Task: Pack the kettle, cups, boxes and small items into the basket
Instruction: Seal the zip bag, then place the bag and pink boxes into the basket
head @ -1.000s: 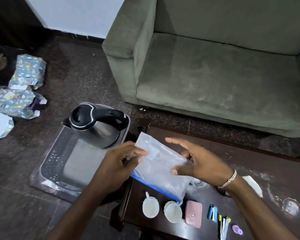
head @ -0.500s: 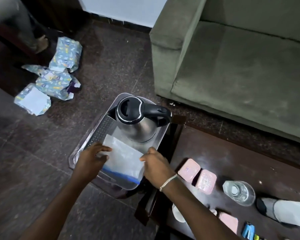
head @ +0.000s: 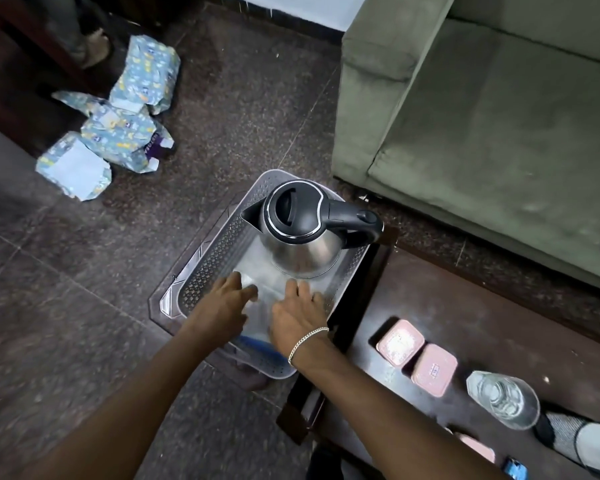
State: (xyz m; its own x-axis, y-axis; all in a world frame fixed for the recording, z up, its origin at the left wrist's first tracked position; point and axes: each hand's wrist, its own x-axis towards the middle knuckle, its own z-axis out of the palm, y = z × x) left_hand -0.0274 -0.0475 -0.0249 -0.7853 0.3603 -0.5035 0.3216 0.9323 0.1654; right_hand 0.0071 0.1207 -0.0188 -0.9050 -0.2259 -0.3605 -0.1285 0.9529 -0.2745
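1. Now a clear plastic bag (head: 264,308) with a blue edge is being laid flat on the floor of the basket (head: 207,258), just in front of the kettle (head: 300,233), which is already stood upright at the far end of the basket.
2. Both hands are spread flat on the bag: the left hand (head: 224,304) and the right hand (head: 297,315) are pressed on it with fingers loose, nothing being gripped.
3. Next, the hands would probably be lifted and turned to the table (head: 499,327), where careful picking of small things is needed.
4. Counted on the table: two pink boxes (head: 417,356) fully seen, part of a third at the lower edge, and one glass (head: 503,398). One kettle and one bag are counted in the basket.
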